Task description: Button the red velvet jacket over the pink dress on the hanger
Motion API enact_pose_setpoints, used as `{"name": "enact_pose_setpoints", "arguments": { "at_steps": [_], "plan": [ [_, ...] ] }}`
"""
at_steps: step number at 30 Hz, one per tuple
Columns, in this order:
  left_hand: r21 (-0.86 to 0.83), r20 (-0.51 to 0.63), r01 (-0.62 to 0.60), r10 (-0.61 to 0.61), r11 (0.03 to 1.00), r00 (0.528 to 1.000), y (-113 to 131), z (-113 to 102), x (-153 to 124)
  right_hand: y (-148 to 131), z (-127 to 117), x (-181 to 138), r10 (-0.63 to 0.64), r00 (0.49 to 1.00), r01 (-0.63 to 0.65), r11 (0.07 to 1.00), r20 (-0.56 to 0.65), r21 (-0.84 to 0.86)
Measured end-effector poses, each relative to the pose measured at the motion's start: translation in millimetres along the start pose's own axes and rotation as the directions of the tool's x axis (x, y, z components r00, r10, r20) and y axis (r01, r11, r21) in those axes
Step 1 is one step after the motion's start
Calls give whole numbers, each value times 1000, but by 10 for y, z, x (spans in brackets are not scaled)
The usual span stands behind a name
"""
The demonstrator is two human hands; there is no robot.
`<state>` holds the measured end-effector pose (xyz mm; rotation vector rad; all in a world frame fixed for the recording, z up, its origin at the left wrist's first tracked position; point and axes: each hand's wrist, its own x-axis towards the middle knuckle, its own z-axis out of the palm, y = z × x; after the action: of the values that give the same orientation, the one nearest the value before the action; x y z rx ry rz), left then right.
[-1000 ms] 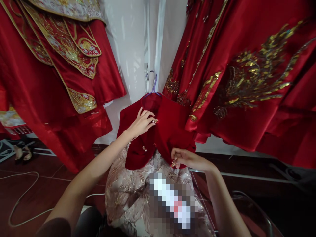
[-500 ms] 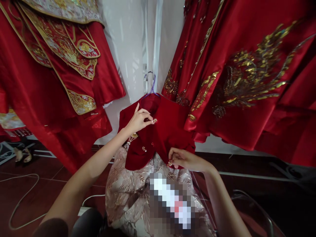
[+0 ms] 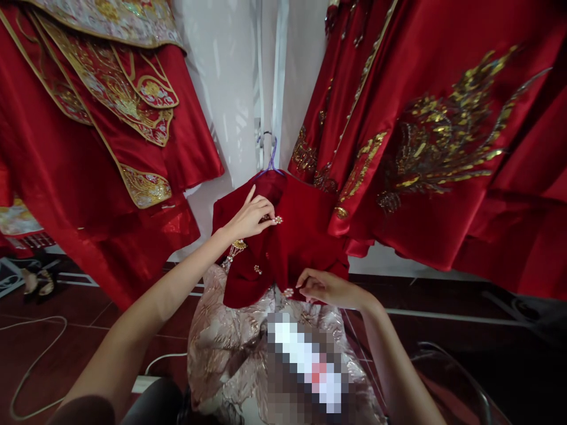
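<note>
A small dark red velvet jacket [image 3: 305, 236] hangs on a purple hanger [image 3: 271, 162] in front of me. My left hand [image 3: 250, 217] pinches the jacket's front edge near a jewelled button [image 3: 277, 220] high on the chest. My right hand [image 3: 325, 288] is closed on the jacket's lower hem, beside another jewelled button [image 3: 288, 292]. Below the jacket spreads a pale pink-and-gold brocade skirt [image 3: 225, 342].
Red satin gowns with gold embroidery hang at the left [image 3: 88, 136] and at the right [image 3: 443, 147]. A white wall and pole [image 3: 266, 88] stand behind. A white cable [image 3: 26, 366] lies on the dark red floor, and shoes [image 3: 35, 282] sit at far left.
My right hand has slid left along the hem and risen slightly. My left hand has kept its grip near the upper button, shifting a little.
</note>
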<state>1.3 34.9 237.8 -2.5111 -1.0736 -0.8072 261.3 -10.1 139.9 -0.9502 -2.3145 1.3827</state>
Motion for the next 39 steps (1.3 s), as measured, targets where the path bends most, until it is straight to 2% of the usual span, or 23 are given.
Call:
{"name": "enact_pose_setpoints", "arguments": {
  "at_steps": [2,5,7,8,11,12,15,16,17,18,20,21,22,23,24,26,28,31,34,35,36,38,39],
  "plan": [
    [-34,32,4,-3,999,999,-5,2,-4,13,15,16,-4,999,4,1000,-46,-16],
    [-17,50,-8,9,1000,999,-21,20,-8,-67,-14,78,-88,986,82,995,-140,-51],
    [50,35,-29,27,998,999,-24,52,-10,-219,-67,193,-191,946,173,981,-263,-91],
    [84,22,-37,35,996,999,-23,74,-11,-325,-98,283,-251,905,226,968,-345,-111],
    [128,-34,-26,30,991,999,-28,158,-30,-728,-171,677,-373,708,393,914,-599,-105],
    [133,-51,-7,14,991,999,-40,187,-44,-868,-178,831,-353,673,422,905,-650,-54],
    [200,-73,100,-87,975,993,-107,246,-117,-1199,-127,1258,-192,749,326,940,-635,100],
    [238,-83,147,-130,960,988,-131,253,-150,-1258,-88,1367,-118,721,242,966,-683,88],
    [279,-106,197,-174,940,979,-148,255,-185,-1286,-44,1452,-65,670,157,986,-740,56],
    [315,-142,248,-213,916,967,-156,253,-221,-1284,1,1514,-37,590,77,997,-807,10],
    [352,-244,346,-271,870,931,-149,252,-288,-1201,76,1566,-85,410,-38,993,-908,-110],
    [350,-299,391,-295,851,908,-142,260,-318,-1131,96,1560,-137,342,-73,983,-930,-171],
    [333,-349,435,-319,837,881,-142,276,-343,-1049,102,1535,-183,297,-102,970,-937,-221],
    [301,-390,479,-352,824,851,-158,301,-364,-960,92,1492,-211,280,-129,958,-937,-254],
    [254,-424,528,-398,810,814,-197,332,-379,-868,67,1436,-218,292,-157,950,-931,-271],
    [112,-457,624,-517,773,724,-356,404,-400,-690,-23,1288,-177,364,-219,938,-914,-269],
    [-73,-438,666,-624,742,647,-601,457,-415,-539,-156,1117,-186,418,-268,910,-889,-316],
    [-325,-384,626,-704,709,597,-972,449,-463,-415,-429,872,-254,406,-345,847,-878,-404],
    [-404,-342,614,-734,678,586,-1162,318,-559,-452,-803,679,-84,371,-494,826,-925,-273],
    [-400,-332,615,-733,680,594,-1183,249,-595,-493,-943,624,-49,400,-504,822,-915,-265],
    [-388,-324,615,-726,687,606,-1193,167,-627,-540,-1085,569,-58,457,-474,828,-888,-298],
    [-387,-319,617,-727,685,608,-1201,-28,-675,-632,-1347,459,-80,612,-358,859,-787,-365],
    [-413,-313,618,-742,668,593,-1205,-135,-690,-668,-1457,405,-51,711,-282,893,-702,-351]
  ]
}}
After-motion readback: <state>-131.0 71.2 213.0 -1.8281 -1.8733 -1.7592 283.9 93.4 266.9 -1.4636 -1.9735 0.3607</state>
